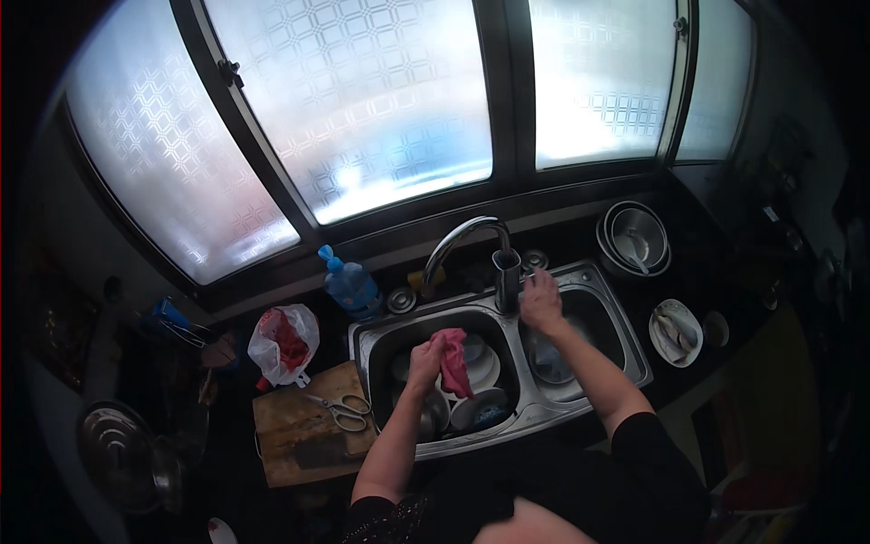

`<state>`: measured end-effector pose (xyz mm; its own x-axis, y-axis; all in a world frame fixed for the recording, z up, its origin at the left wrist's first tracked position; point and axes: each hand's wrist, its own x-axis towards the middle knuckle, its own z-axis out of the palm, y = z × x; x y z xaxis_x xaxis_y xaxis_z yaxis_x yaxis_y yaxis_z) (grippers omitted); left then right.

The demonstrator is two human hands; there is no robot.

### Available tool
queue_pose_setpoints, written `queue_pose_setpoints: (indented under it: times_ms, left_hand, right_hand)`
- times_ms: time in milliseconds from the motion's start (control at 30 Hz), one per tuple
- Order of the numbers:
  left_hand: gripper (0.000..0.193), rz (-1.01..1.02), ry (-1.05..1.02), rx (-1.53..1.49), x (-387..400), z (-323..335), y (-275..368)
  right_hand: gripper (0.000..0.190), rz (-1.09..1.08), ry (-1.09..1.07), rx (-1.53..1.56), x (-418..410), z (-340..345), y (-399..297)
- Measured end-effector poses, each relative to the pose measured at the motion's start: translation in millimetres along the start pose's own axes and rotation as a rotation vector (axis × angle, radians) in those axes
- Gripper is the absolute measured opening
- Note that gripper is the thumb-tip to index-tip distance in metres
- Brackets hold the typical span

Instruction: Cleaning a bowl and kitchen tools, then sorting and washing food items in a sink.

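Over the left basin of a steel double sink point(435, 450), my left hand point(426, 364) grips a pink cloth point(454, 367) that hangs down from it. Below the cloth, white plates point(484, 370) and several other dishes sit in that basin. My right hand point(542, 302) is raised beside the chrome faucet point(506, 285), its fingers at the small lever on the faucet's right side. Whether they grip the lever or only touch it is unclear. A bowl-shaped vessel point(554, 370) lies in the right basin, partly hidden by my right forearm.
Left of the sink are a wooden cutting board point(292, 435) with scissors point(346, 411), a plastic bag point(285, 343) with red contents and a blue bottle point(352, 289). To the right stand nested metal bowls point(635, 238) and a white dish point(663, 357) holding fish point(674, 333).
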<state>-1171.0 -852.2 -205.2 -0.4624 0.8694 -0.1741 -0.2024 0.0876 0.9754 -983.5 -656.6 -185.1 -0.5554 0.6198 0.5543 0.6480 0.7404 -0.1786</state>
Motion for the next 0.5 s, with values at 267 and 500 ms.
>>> queue_pose_setpoints:
  times_ms: [267, 500]
  left_hand:
    - [0.038, 0.049, 0.094, -0.29, 30, 19, 12]
    - [0.032, 0.047, 0.115, -0.365, 41, 17, -2]
  right_hand:
    - [0.057, 0.039, -0.239, -0.258, -35, 58, 37]
    - [0.043, 0.224, -0.698, 0.427, -1, 36, -59]
